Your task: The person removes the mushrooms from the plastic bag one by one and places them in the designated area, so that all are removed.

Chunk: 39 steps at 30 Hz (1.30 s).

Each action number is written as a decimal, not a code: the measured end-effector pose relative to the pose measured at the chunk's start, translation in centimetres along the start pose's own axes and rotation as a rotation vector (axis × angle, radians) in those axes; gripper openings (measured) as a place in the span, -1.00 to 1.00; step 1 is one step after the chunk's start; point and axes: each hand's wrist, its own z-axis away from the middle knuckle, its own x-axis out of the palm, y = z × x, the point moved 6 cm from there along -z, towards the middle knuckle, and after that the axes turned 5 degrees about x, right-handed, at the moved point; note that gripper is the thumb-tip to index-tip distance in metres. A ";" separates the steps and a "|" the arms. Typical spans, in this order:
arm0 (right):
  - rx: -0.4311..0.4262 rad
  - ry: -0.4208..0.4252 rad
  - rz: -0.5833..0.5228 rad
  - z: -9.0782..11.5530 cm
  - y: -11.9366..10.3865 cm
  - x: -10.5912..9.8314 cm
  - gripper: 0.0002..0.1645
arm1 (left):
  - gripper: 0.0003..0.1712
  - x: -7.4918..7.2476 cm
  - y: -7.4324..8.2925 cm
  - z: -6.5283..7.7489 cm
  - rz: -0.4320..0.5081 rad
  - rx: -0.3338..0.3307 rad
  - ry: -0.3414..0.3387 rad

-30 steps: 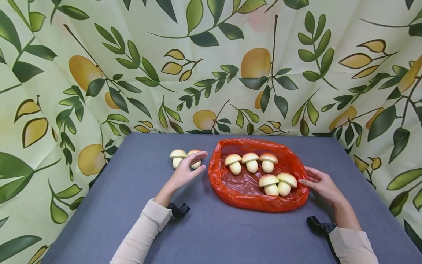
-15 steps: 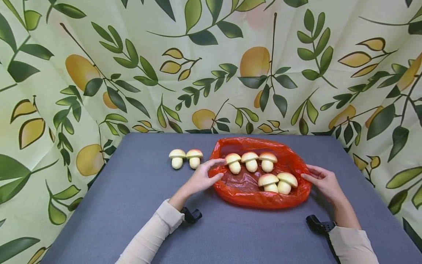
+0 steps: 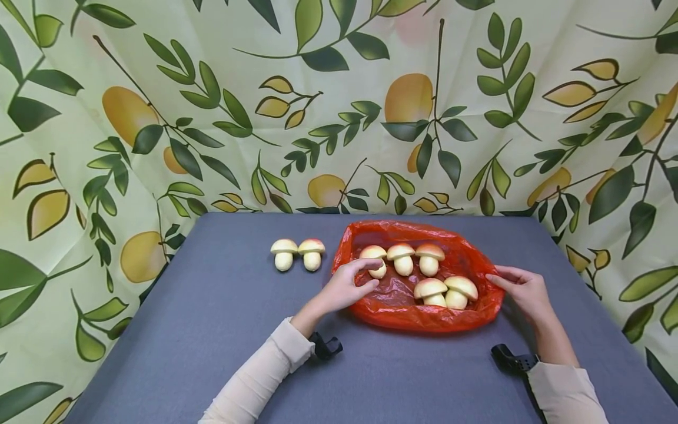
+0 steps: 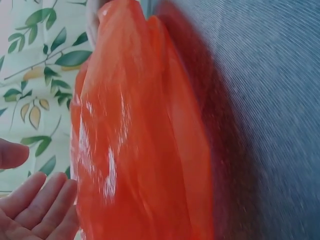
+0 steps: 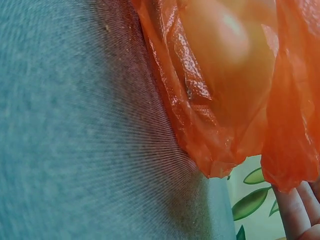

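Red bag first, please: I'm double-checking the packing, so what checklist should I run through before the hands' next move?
1. Red bag mouth open: ok, it gapes upward.
2. Right hand on the bag: ok, it pinches the right edge.
3. Left hand free: ok, it holds nothing.
4. Left hand clear of the leftmost bagged mushroom: cannot tell; they overlap in the head view.
5. Every mushroom bagged: not ok; five are inside, two loose mushrooms lie on the table.

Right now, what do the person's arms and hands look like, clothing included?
The left sleeve and right sleeve are pale cream with broad cuffs. A black curved device sits by each cuff. The left hand and right hand are gloveless.
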 end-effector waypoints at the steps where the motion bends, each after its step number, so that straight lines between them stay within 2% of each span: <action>1: -0.006 0.004 0.005 0.0 0.0 0.0 -0.72 | -0.53 0.1 0.1 -0.1 -0.012 -0.003 0.007; 4: -0.011 0.020 -0.002 -0.1 -0.1 0.1 -0.71 | -0.55 0.5 0.3 -0.4 -0.008 -0.001 0.022; 7: -0.008 0.024 0.020 -0.1 0.0 0.2 -0.68 | -0.56 1.1 0.3 -0.7 0.051 -0.007 0.020; 13: -0.008 0.009 0.026 0.0 -0.1 0.1 -0.77 | -0.58 2.3 0.4 -1.1 0.131 -0.034 0.007; 17: -0.003 0.001 0.016 -0.1 -0.1 0.2 -0.75 | -0.55 3.0 0.5 -1.4 0.095 -0.033 0.007; 22: 0.004 -0.007 0.027 -0.1 -0.1 0.4 -0.80 | -0.55 4.1 0.4 -1.8 0.008 -0.070 0.006; 26: 0.004 -0.014 0.035 0.1 -0.2 0.5 -0.80 | -0.52 5.2 0.4 -2.0 -0.023 -0.092 -0.009; 35: 0.002 -0.035 0.034 0.0 -0.2 0.9 -0.78 | -0.42 6.6 0.2 -2.6 -0.045 -0.170 -0.029; 39: 0.010 -0.036 0.041 0.0 -0.1 0.9 -0.75 | -0.39 7.2 0.2 -3.0 -0.010 -0.202 -0.036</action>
